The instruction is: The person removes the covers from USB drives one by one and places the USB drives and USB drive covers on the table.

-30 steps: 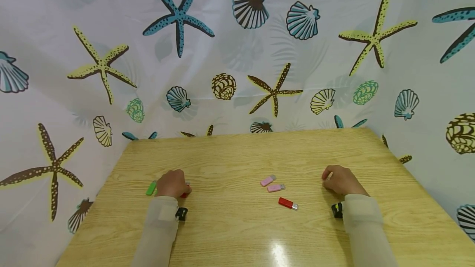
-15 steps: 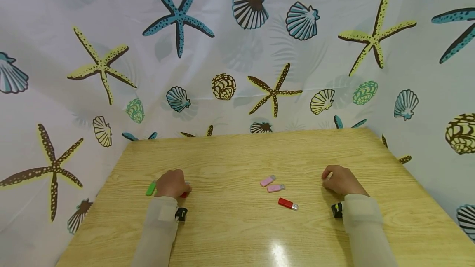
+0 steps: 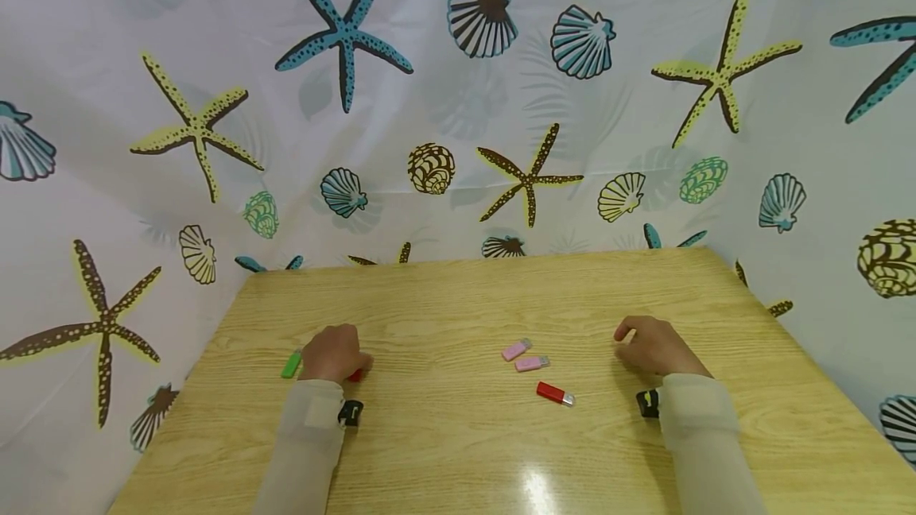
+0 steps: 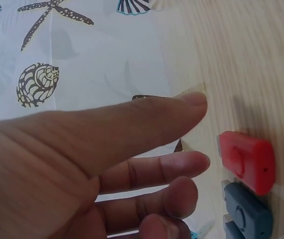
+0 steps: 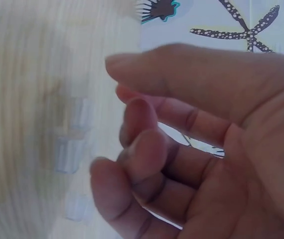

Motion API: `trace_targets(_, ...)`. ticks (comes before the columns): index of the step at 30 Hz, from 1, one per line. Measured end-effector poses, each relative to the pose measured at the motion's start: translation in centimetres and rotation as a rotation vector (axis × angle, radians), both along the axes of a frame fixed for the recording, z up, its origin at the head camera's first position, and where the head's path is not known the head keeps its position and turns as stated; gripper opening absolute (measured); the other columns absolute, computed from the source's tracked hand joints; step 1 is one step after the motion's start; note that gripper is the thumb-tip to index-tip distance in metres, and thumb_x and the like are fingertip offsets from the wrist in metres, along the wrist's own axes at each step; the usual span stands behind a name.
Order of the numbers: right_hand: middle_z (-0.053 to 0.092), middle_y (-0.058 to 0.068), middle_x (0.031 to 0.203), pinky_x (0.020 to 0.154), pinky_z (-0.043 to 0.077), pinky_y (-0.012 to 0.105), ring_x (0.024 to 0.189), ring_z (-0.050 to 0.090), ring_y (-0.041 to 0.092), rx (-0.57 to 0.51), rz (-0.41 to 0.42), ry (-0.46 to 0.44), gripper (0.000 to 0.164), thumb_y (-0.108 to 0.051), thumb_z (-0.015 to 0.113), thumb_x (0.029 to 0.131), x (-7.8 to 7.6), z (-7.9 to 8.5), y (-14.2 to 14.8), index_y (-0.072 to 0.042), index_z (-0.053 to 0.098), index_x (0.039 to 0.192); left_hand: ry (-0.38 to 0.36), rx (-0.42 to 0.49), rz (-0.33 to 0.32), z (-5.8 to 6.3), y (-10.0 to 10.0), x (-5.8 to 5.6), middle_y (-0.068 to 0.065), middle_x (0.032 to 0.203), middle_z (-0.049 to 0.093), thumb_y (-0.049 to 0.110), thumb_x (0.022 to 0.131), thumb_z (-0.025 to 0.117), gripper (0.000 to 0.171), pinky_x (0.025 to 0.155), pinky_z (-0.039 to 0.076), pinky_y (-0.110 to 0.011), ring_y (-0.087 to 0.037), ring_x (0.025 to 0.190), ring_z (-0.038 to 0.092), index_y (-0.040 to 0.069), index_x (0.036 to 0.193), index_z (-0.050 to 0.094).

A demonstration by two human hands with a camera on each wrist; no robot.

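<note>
At the left of the tabletop (image 3: 429,451) lies a green USB stick (image 3: 291,365), just beside the left hand (image 3: 331,354). Next comes a red USB stick (image 4: 251,164), partly under the thumb side in the head view, with dark blue sticks (image 4: 249,211) close alongside. A clean pinch here would probably need thumb and forefinger square on the red body, clear of its neighbours. That grip is moderately wide and holds nothing. Further right are two pink sticks (image 3: 532,363) and another red stick (image 3: 555,394). Rightmost, the right hand (image 3: 647,346) has a narrower grip, fingers loosely curled around nothing, beside blurred clear pieces (image 5: 70,155); lowering it gently should avoid nudging them.
</note>
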State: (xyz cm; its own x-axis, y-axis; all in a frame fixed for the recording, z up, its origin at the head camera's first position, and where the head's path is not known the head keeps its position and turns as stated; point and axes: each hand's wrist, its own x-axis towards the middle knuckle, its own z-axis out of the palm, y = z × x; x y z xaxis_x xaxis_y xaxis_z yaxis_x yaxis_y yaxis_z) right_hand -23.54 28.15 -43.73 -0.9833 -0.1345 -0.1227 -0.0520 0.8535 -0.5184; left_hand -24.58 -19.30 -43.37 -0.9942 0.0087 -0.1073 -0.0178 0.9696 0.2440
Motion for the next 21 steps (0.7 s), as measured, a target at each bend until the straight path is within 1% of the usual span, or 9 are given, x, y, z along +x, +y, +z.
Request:
trace_targets(2, 0.061, 0.008, 0.080, 0.054, 0.042, 0.031, 0.062, 0.050, 0.018, -0.002, 0.009, -0.011, 0.026, -0.013, 0.063, 0.087, 0.1, 0.1, -0.2, 0.001, 0.064, 0.109, 0.008, -0.001, -0.010, 0.2, 0.1, 0.1, 0.007, 0.041, 0.023, 0.025, 0.081, 0.074, 0.051, 0.036, 0.022, -0.025, -0.009, 0.039, 0.023, 0.016, 0.047, 0.038)
trace_targets(6, 0.062, 0.007, 0.081, 0.056, 0.043, 0.032, 0.063, 0.050, 0.018, 0.000, 0.040, -0.018, 0.025, -0.013, 0.065, 0.086, 0.2, 0.5, -0.6, 0.001, 0.064, 0.106, 0.046, 0.012, -0.042, 0.5, 0.4, 0.3, 0.007, 0.041, 0.022, 0.024, 0.082, 0.074, 0.053, 0.037, 0.018, -0.023, -0.008, 0.038, 0.019, 0.016, 0.047, 0.035)
trace_targets(12, 0.060, 0.006, 0.079, 0.055, 0.042, 0.031, 0.062, 0.049, 0.017, -0.001, 0.076, -0.031, 0.024, -0.015, 0.066, 0.086, 0.2, 0.8, -1.3, 0.000, 0.064, 0.105, 0.092, 0.058, -0.072, 0.9, 0.9, 0.8, 0.005, 0.050, 0.030, 0.023, 0.082, 0.075, 0.040, 0.041, 0.021, -0.023, -0.008, 0.042, 0.025, 0.013, 0.062, 0.042)
trace_targets(15, 0.059, 0.005, 0.080, 0.056, 0.041, 0.030, 0.063, 0.049, 0.017, 0.003, 0.077, -0.040, 0.022, -0.016, 0.066, 0.086, 0.1, 0.8, -1.7, -0.002, 0.064, 0.104, 0.113, 0.076, -0.090, 1.1, 1.1, 0.9, 0.005, 0.051, 0.031, 0.024, 0.082, 0.075, 0.036, 0.041, 0.022, -0.024, -0.008, 0.042, 0.027, 0.011, 0.066, 0.045)
trace_targets(17, 0.060, 0.006, 0.082, 0.056, 0.041, 0.031, 0.063, 0.049, 0.017, 0.006, 0.089, -0.037, 0.021, -0.015, 0.066, 0.086, 0.2, 0.9, -1.8, -0.003, 0.064, 0.102, 0.128, 0.085, -0.106, 1.2, 1.1, 1.0, 0.004, 0.052, 0.036, 0.024, 0.081, 0.076, 0.034, 0.042, 0.024, -0.024, -0.008, 0.042, 0.029, 0.011, 0.068, 0.047)
trace_targets(21, 0.062, 0.009, 0.090, 0.059, 0.042, 0.032, 0.066, 0.049, 0.018, 0.017, 0.112, -0.041, 0.019, -0.016, 0.068, 0.085, 0.4, 1.2, -2.2, -0.003, 0.064, 0.099, 0.142, 0.093, -0.125, 1.2, 1.2, 1.0, 0.000, 0.059, 0.051, 0.024, 0.081, 0.076, 0.028, 0.044, 0.030, -0.025, -0.010, 0.045, 0.038, 0.010, 0.074, 0.053)
